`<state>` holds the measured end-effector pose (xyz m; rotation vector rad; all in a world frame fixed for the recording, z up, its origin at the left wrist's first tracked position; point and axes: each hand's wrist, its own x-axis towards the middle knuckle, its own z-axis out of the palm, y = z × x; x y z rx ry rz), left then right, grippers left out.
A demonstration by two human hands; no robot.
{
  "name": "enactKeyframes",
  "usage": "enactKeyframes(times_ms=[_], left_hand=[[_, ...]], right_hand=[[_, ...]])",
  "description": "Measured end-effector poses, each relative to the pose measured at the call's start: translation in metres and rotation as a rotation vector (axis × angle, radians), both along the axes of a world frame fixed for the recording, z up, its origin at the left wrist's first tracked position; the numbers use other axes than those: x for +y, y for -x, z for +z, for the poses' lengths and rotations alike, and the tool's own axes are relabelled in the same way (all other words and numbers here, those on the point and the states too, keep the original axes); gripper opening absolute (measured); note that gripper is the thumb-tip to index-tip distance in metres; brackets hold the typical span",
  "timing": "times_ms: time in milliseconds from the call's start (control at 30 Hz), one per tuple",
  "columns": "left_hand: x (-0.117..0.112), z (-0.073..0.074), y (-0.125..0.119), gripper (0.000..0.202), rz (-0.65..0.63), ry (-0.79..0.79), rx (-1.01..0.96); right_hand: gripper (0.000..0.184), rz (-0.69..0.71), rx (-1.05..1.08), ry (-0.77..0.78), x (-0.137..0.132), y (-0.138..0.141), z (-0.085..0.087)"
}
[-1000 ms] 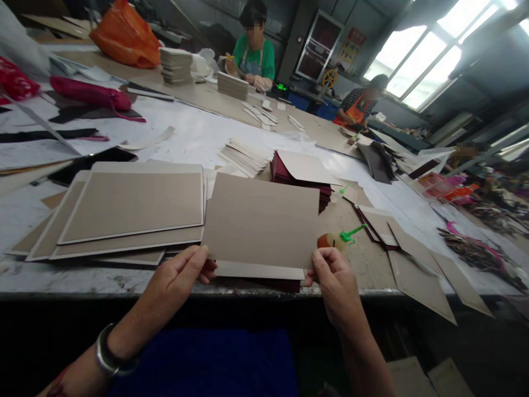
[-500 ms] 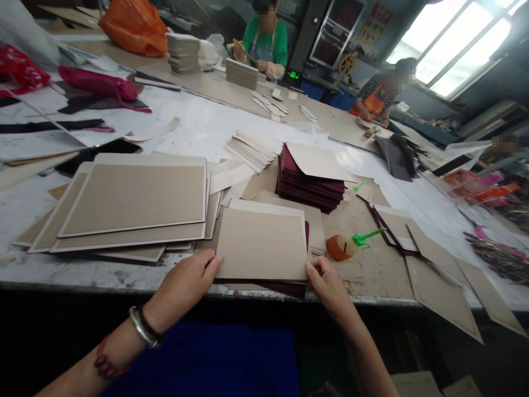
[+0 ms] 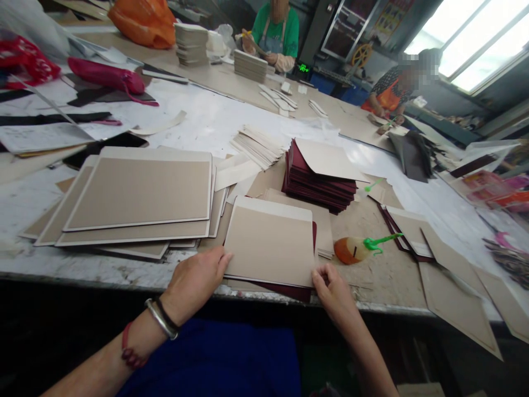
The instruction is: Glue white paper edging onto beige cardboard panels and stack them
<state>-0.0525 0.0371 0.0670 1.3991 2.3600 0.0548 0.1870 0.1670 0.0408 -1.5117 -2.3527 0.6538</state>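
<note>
A beige rectangular panel (image 3: pixel 268 242) with a pale top strip lies near the table's front edge, over a dark red sheet (image 3: pixel 285 291) that peeks out below and at the right. My left hand (image 3: pixel 202 278) pinches the panel's lower left corner. At the lower right corner, my right hand (image 3: pixel 333 286) grips it between thumb and curled fingers. Left of it is a loose pile of larger beige panels (image 3: pixel 140 193) with pale borders. Behind stands a stack of dark red pieces (image 3: pixel 318 184), topped by a beige sheet.
A glue bottle (image 3: pixel 351 251) with a green nozzle lies right of the panel. Further right, loose beige sheets (image 3: pixel 458 309) overhang the table edge. Pale strips (image 3: pixel 258 146) lie behind. Two co-workers sit across: one in green (image 3: pixel 285 33), one with an orange apron (image 3: pixel 388 99).
The view has shifted slightly, so most things sit a little further right. Both hands still hold the panel's lower corners, and its near edge now slants slightly down to the right.
</note>
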Motion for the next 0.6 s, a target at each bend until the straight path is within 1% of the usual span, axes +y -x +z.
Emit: enactKeyframes(times_ms=[233, 600], left_hand=[[-0.0008, -0.0020, -0.0005, 0.032, 0.008, -0.002, 0.003], [0.0012, -0.0022, 0.0000, 0.030, 0.027, 0.011, -0.019]], right_hand=[[0.025, 0.020, -0.003, 0.004, -0.0001, 0.0002, -0.0033], [0.026, 0.007, 0.033, -0.008, -0.0007, -0.0017, -0.0073]])
